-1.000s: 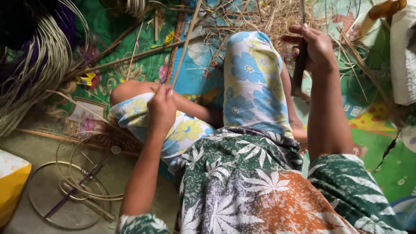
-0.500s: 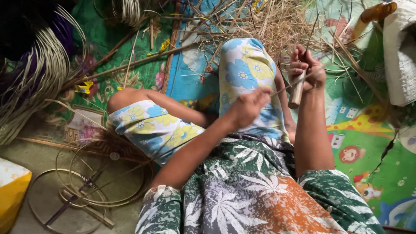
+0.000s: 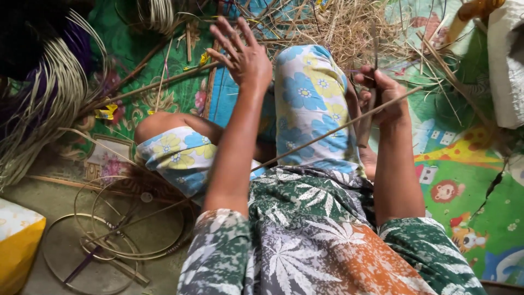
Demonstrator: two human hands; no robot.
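Observation:
I sit on the floor with my knees bent, in floral shorts (image 3: 314, 104). My left hand (image 3: 245, 54) is raised over the left side of my lap with its fingers spread, and it holds nothing. Beside my right knee, my right hand (image 3: 385, 98) is closed around a dark, slim tool (image 3: 364, 128) that stands nearly upright. A long thin cane strip (image 3: 322, 136) runs from that hand down across my lap towards the left. Whether the fingers also pinch the strip I cannot tell.
A heap of dry shavings and splints (image 3: 338, 27) lies beyond my knees on a colourful mat (image 3: 464, 180). A bundle of cane strips (image 3: 49, 98) curves at the left. Round cane hoops (image 3: 109, 235) and a yellow and white box (image 3: 16, 246) lie at lower left, with a white cloth (image 3: 507, 60) at right.
My left hand left my left knee, reached across to the strip near the right hand, then swung up and forward and opened. My right hand stayed closed on the tool.

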